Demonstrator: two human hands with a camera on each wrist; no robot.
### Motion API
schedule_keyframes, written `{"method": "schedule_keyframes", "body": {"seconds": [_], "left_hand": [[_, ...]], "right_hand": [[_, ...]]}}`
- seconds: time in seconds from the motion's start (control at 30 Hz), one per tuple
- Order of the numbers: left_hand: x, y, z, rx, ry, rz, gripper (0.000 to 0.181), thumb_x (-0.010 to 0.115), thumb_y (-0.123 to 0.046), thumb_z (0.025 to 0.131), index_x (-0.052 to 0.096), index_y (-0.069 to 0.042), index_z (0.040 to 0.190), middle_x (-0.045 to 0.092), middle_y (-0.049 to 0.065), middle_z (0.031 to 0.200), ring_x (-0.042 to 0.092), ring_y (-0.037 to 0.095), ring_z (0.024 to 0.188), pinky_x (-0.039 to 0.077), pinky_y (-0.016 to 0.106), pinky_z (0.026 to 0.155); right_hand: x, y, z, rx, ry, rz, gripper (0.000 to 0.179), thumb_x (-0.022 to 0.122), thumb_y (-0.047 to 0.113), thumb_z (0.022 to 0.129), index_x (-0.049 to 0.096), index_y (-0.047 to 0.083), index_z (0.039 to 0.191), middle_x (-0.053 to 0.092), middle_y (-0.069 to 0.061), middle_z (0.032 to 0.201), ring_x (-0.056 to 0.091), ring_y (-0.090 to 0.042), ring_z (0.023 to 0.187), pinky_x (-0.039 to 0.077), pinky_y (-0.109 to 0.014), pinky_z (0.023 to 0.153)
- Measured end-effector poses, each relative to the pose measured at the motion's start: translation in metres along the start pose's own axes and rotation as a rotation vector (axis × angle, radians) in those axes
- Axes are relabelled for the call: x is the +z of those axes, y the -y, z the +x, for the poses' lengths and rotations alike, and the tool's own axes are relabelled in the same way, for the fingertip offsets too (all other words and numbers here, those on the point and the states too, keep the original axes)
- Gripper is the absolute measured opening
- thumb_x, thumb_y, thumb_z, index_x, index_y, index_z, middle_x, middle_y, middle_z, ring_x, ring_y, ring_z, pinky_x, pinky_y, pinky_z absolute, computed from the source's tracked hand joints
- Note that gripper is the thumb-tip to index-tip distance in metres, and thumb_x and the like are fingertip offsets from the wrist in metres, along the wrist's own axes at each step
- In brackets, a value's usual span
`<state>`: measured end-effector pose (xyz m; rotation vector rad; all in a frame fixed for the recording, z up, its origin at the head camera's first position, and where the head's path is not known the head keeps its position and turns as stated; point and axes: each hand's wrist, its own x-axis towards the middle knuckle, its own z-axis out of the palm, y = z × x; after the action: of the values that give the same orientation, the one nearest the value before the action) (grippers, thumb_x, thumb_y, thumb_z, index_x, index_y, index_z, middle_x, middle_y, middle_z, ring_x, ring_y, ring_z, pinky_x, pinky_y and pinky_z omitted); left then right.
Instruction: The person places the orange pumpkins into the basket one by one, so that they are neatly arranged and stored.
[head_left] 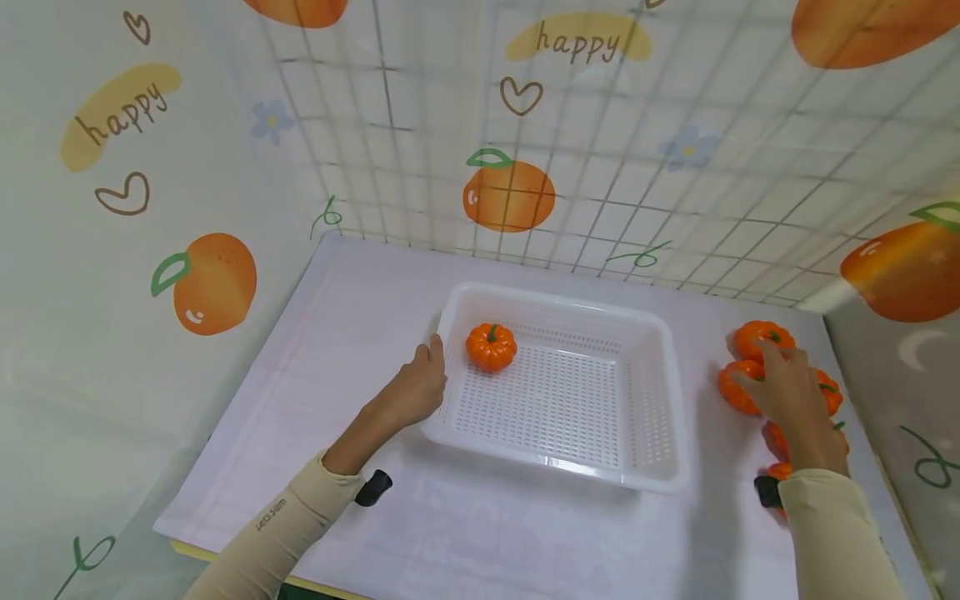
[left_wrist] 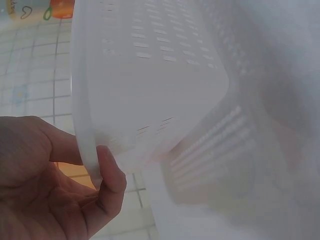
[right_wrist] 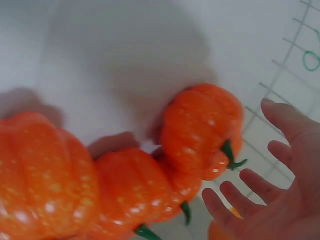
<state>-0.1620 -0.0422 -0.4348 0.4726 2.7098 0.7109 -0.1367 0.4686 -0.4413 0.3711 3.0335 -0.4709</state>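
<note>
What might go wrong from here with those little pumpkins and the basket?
The pumpkins by the right hand crowd together, so lifting one might knock its neighbours. The left hand pinches the edge of the white basket, so a tug could shift or tip it. The lone pumpkin inside might then roll, having open space beside it.

pumpkins point(head_left: 777, 440) partly hidden by right forearm point(head_left: 819, 446), white basket point(left_wrist: 150, 82) cropped at left wrist view's top

The left grip point(head_left: 422, 385) holds a rectangular white perforated-plastic basket point(head_left: 555, 404) containing one ribbed orange pumpkin point(head_left: 491, 348); the right grip point(head_left: 792, 392) overlies similar pumpkins point(head_left: 737, 393).
</note>
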Motion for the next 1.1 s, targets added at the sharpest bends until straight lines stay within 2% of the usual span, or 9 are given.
{"method": "schedule_keyframes", "body": {"seconds": [0.13,0.27,0.43,0.63,0.73,1.1], "left_hand": [[-0.001,0.001,0.000,0.018,-0.009,0.033,0.066,0.047,-0.014,0.094,0.007,0.006,0.143,0.040,0.022,0.114,0.049,0.021,0.062,0.044,0.023,0.048],[-0.002,0.001,-0.001,0.008,-0.008,0.011,0.066,0.047,-0.014,0.094,0.006,0.005,0.144,0.040,0.022,0.115,0.049,0.021,0.063,0.044,0.023,0.048],[-0.001,0.001,0.000,0.013,-0.007,0.011,0.066,0.047,-0.013,0.094,0.007,0.006,0.143,0.041,0.023,0.115,0.050,0.022,0.063,0.044,0.024,0.048],[0.000,0.001,0.001,-0.014,0.007,0.028,0.067,0.047,-0.015,0.094,0.006,0.004,0.144,0.040,0.022,0.117,0.050,0.021,0.063,0.044,0.023,0.048],[0.001,0.000,0.002,-0.024,0.012,0.025,0.068,0.047,-0.015,0.094,0.005,0.003,0.144,0.040,0.021,0.118,0.051,0.021,0.064,0.044,0.023,0.048],[0.000,0.001,0.001,-0.021,0.007,0.022,0.067,0.047,-0.014,0.094,0.005,0.003,0.144,0.040,0.022,0.116,0.050,0.021,0.063,0.044,0.022,0.047]], "right_hand": [[0.007,-0.007,-0.001,0.039,0.041,0.004,0.084,0.056,0.051,0.085,0.021,0.000,0.141,0.017,-0.043,0.125,0.025,-0.058,0.101,0.030,-0.070,0.074],[0.013,-0.009,0.000,0.078,0.092,0.033,0.093,0.052,0.061,0.082,0.014,0.004,0.145,0.011,-0.042,0.128,0.021,-0.057,0.104,0.029,-0.071,0.073],[0.023,-0.009,0.004,0.116,0.092,0.046,0.092,0.045,0.067,0.081,0.011,0.012,0.147,0.005,-0.040,0.133,0.018,-0.058,0.108,0.029,-0.072,0.074],[0.028,-0.007,0.006,0.195,0.144,0.071,0.086,0.045,0.061,0.084,0.006,0.019,0.148,-0.006,-0.036,0.139,0.008,-0.060,0.117,0.026,-0.075,0.078],[0.028,-0.007,0.006,0.195,0.166,0.078,0.084,0.048,0.057,0.086,0.007,0.018,0.148,-0.008,-0.036,0.139,0.004,-0.061,0.117,0.024,-0.076,0.077],[0.033,-0.009,0.011,0.195,0.184,0.061,0.085,0.054,0.051,0.086,0.009,0.013,0.147,-0.001,-0.037,0.137,0.005,-0.062,0.116,0.024,-0.076,0.077]]}}
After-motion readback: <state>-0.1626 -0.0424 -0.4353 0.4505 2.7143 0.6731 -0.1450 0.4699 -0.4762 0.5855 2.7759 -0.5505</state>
